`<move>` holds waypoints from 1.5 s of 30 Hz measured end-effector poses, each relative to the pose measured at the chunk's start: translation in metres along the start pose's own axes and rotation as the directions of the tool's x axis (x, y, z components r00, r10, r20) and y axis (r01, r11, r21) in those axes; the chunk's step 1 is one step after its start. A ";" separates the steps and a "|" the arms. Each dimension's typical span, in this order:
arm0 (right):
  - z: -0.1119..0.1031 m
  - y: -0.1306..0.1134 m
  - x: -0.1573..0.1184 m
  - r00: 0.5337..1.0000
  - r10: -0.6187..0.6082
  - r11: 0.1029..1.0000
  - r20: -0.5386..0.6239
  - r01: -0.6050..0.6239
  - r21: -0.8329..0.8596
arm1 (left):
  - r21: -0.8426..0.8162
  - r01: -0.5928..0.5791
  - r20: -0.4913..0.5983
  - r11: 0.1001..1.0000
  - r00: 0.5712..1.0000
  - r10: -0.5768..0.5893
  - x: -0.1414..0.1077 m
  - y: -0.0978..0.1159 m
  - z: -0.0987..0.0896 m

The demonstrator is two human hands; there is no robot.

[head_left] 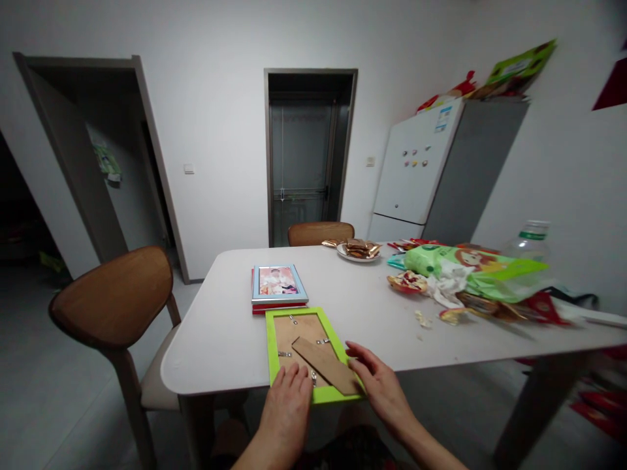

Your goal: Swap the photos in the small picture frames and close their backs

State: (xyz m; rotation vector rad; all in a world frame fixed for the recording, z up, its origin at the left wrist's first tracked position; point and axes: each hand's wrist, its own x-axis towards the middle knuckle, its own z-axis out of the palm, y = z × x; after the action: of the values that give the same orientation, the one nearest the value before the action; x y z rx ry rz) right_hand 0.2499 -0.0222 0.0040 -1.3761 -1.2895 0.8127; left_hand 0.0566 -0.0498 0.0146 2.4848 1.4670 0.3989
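A green picture frame lies back side up at the table's front edge, its near end reaching past the edge. Its brown backboard has metal clips, and a brown stand lies slantwise across it. My left hand rests on the near left part of the frame, fingers together over the backboard. My right hand touches the right side by the stand, its fingers curved and a little apart. Just beyond, a light blue frame with a picture lies on a red one.
On the white table stand a plate of wrapped snacks, a piece of opened fruit, a green bag, crumpled tissue and a clear bottle. Wooden chairs stand at the left and far side.
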 end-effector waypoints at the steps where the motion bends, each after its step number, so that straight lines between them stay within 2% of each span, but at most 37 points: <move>1: -0.003 -0.001 0.000 0.997 0.055 0.994 -0.052 -0.050 0.093 | -0.020 0.008 -0.023 1.000 1.000 -0.009 0.000 -0.001 -0.002; 3: -0.005 -0.006 -0.003 0.982 0.155 0.952 -0.104 -0.120 0.282 | -0.096 0.008 -0.104 0.995 0.994 -0.018 -0.002 0.000 -0.008; 4: -0.003 -0.008 -0.006 0.978 0.196 0.917 -0.070 -0.158 0.367 | -0.163 -0.008 -0.164 0.987 0.986 -0.019 -0.004 0.002 -0.011; 6: 0.007 -0.014 -0.015 0.953 0.275 0.820 0.125 -0.300 0.487 | -0.361 -0.061 -0.299 0.931 0.953 -0.054 -0.007 0.011 -0.018; 7: 0.015 -0.018 -0.020 0.917 0.304 0.755 0.258 -0.397 0.521 | -0.481 -0.093 -0.360 0.872 0.928 -0.099 -0.008 0.017 -0.020; 9: 0.035 -0.026 -0.029 0.822 0.335 0.599 0.461 -0.564 0.569 | -0.704 -0.146 -0.408 0.696 0.884 -0.228 -0.009 0.033 -0.022; 10: 0.045 -0.031 -0.032 0.812 0.302 0.525 0.499 -0.578 0.624 | -0.785 -0.160 -0.397 0.598 0.872 -0.287 -0.008 0.040 -0.022; 12: 0.057 -0.039 -0.031 0.854 0.262 0.404 0.450 -0.520 0.752 | -0.877 -0.185 -0.364 0.444 0.858 -0.362 -0.004 0.050 -0.023; 14: 0.055 -0.043 -0.025 0.899 0.281 0.345 0.336 -0.421 0.839 | -0.903 -0.226 -0.372 0.367 0.838 -0.399 0.005 0.052 -0.028; 16: 0.040 -0.043 -0.014 0.920 0.315 0.373 0.235 -0.347 0.861 | -0.907 -0.275 -0.400 0.318 0.798 -0.450 0.018 0.048 -0.036; 18: 0.016 -0.040 0.000 0.929 0.323 0.467 0.178 -0.321 0.824 | -0.927 -0.286 -0.372 0.242 0.787 -0.493 0.033 0.041 -0.043; 20: -0.010 -0.034 0.018 0.935 0.322 0.592 0.148 -0.321 0.739 | -0.956 -0.257 -0.294 0.142 0.837 -0.462 0.048 0.034 -0.043; 22: -0.035 -0.026 0.040 0.947 0.304 0.738 0.100 -0.301 0.604 | -0.977 -0.203 -0.215 0.071 0.905 -0.368 0.062 0.030 -0.034; 23: -0.046 -0.021 0.051 0.953 0.292 0.813 0.077 -0.290 0.505 | -0.983 -0.166 -0.183 0.082 0.928 -0.323 0.069 0.030 -0.027; 25: -0.067 -0.010 0.074 0.964 0.264 0.940 0.019 -0.262 0.221 | -0.979 -0.077 -0.129 0.191 0.953 -0.274 0.084 0.031 -0.007; 27: -0.083 0.003 0.096 0.978 0.207 0.972 -0.028 -0.209 -0.108 | -0.944 0.002 -0.087 0.329 0.963 -0.254 0.100 0.033 0.014; 29: -0.095 0.016 0.115 0.981 0.185 0.942 -0.052 -0.192 -0.274 | -0.909 0.049 -0.060 0.414 0.967 -0.247 0.115 0.035 0.031; 32: -0.103 0.035 0.138 0.983 0.162 0.900 -0.085 -0.183 -0.395 | -0.845 0.107 -0.054 0.524 0.958 -0.283 0.133 0.034 0.047; 37: -0.096 0.052 0.158 0.987 0.085 0.786 -0.134 -0.149 -0.599 | -0.694 0.158 -0.102 0.703 0.944 -0.313 0.145 0.031 0.045; 42: -0.082 0.047 0.160 0.989 0.027 0.662 -0.144 -0.126 -0.739 | -0.630 0.159 -0.100 0.760 0.954 -0.282 0.137 0.030 0.035; 45: -0.062 0.032 0.156 0.989 -0.030 0.602 -0.145 -0.098 -0.792 | -0.655 0.167 -0.108 0.737 0.945 -0.310 0.128 0.014 0.032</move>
State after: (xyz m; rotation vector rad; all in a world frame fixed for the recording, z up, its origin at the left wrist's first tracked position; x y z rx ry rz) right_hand 0.3469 0.1180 0.0142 -2.1276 -1.5946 0.0860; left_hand 0.1383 0.0538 0.0044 1.7217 1.3896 0.9552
